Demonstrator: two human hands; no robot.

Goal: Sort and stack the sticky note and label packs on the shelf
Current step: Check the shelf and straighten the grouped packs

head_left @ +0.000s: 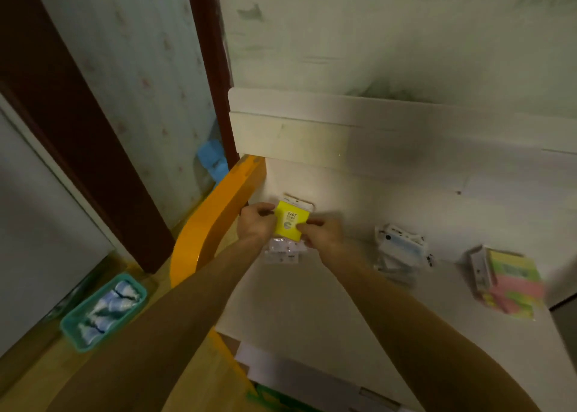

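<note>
Both bare forearms reach forward and up from the lower edge of the view, converging toward the middle. Left hand [256, 221] on the left, back of the hand up, fingers curled inward, thumb tucked toward the right. Right hand [321, 232] just beside it, knuckles up, thumb and forefinger pinched together. The two hands nearly meet, each apparently gripping an edge of the same small pack [290, 223]; motion blur hides the fingertips.
</note>
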